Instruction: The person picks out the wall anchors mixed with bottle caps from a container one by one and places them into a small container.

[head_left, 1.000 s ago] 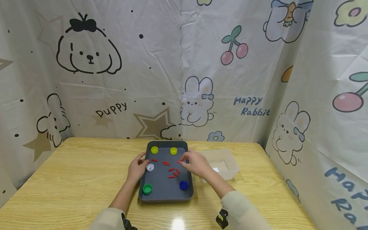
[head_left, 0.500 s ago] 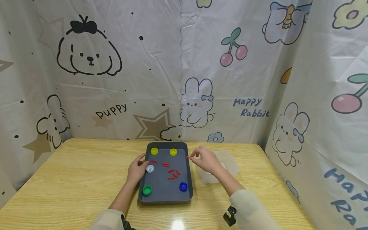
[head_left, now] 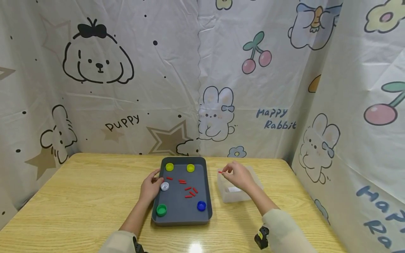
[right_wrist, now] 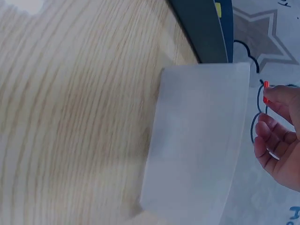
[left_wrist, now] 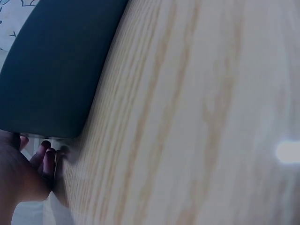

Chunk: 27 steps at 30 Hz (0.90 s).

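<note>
My right hand [head_left: 238,175] pinches a small red stick [head_left: 220,172] between thumb and fingertip, above the left side of a translucent plastic box [head_left: 226,195]. In the right wrist view the stick [right_wrist: 266,92] points upward from the pinch, past the box's rim. My left hand [head_left: 150,185] grips the left rim of a dark grey tray [head_left: 181,222], thumb over the edge and fingers along the outer wall. Several more red sticks [head_left: 192,193] lie scattered across the tray's floor.
Small round caps sit in the tray: two yellow ones [head_left: 190,168] at the back, a white one [head_left: 165,186] by my left thumb, a green one [head_left: 161,210] and a blue one [head_left: 201,206] at the front. A white piece [head_left: 234,189] shows within the box.
My right hand has lifted one red stick off the tray and carried it rightward, over the tray's rim to the translucent box. My left hand stays on the tray's rim.
</note>
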Motion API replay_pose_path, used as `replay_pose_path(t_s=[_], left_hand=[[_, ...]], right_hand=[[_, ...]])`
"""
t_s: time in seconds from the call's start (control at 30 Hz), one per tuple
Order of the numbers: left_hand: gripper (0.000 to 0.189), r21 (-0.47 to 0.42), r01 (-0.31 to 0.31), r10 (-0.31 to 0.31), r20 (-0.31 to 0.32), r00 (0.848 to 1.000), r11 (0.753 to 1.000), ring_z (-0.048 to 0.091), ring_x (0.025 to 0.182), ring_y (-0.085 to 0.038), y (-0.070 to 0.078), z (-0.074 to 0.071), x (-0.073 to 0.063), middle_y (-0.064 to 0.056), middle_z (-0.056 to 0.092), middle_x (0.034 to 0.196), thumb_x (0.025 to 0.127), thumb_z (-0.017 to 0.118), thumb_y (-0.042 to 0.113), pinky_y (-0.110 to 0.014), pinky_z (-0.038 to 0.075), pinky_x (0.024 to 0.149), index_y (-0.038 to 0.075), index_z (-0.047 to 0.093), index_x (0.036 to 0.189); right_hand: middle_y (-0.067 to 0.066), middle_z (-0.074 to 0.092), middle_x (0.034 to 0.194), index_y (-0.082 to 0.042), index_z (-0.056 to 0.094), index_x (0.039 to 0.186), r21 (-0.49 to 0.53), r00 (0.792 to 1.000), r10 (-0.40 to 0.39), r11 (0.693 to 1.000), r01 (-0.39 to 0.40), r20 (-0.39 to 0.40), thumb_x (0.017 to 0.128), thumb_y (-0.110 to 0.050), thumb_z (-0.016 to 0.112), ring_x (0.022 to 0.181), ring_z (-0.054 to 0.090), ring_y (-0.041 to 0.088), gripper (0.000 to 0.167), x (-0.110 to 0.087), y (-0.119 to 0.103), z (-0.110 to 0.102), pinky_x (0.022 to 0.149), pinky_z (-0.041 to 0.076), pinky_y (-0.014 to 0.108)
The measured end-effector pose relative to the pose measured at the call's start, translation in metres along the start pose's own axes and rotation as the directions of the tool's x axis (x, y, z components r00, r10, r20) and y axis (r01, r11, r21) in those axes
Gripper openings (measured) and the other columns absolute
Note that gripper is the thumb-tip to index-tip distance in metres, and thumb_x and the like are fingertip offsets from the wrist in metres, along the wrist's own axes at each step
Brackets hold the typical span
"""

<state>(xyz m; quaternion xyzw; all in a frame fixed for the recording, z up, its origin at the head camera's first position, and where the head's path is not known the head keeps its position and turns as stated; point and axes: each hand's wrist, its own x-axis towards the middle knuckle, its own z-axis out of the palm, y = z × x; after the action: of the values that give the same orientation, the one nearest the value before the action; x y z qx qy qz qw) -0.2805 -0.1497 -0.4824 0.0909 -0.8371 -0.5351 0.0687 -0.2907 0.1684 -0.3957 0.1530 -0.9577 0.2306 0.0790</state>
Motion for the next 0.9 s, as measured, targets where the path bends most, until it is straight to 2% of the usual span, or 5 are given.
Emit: replay_pose_path(t_s=[0.3,0.9], left_hand=[[0.046,0.001,-0.004,0.004,0.003,1.0,1.0,0.054,0.112,-0.033,0.0,-0.001,0.0,-0.023,0.057,0.121,0.092,0.054,0.018,-0.046,0.043,0.09,0.012,0.046,0.138],[0.046,0.011,-0.01,0.01,-0.002,1.0,1.0,0.056,0.109,-0.033,0.0,-0.001,-0.001,-0.022,0.06,0.118,0.092,0.054,0.018,-0.046,0.044,0.088,0.013,0.047,0.138]], right_hand=[[0.003,0.062,0.086,-0.011,0.07,0.087,-0.028,1.0,0.032,0.999,-0.031,0.002,0.084,-0.021,0.066,0.074,0.054,0.015,0.011,-0.001,0.019,-0.001,0.063,0.042,0.03],[0.004,0.06,0.081,-0.009,0.07,0.087,0.018,0.996,0.092,0.996,-0.092,-0.001,0.084,-0.018,0.065,0.071,0.05,0.016,0.01,-0.002,0.037,0.004,0.059,0.038,0.028]])
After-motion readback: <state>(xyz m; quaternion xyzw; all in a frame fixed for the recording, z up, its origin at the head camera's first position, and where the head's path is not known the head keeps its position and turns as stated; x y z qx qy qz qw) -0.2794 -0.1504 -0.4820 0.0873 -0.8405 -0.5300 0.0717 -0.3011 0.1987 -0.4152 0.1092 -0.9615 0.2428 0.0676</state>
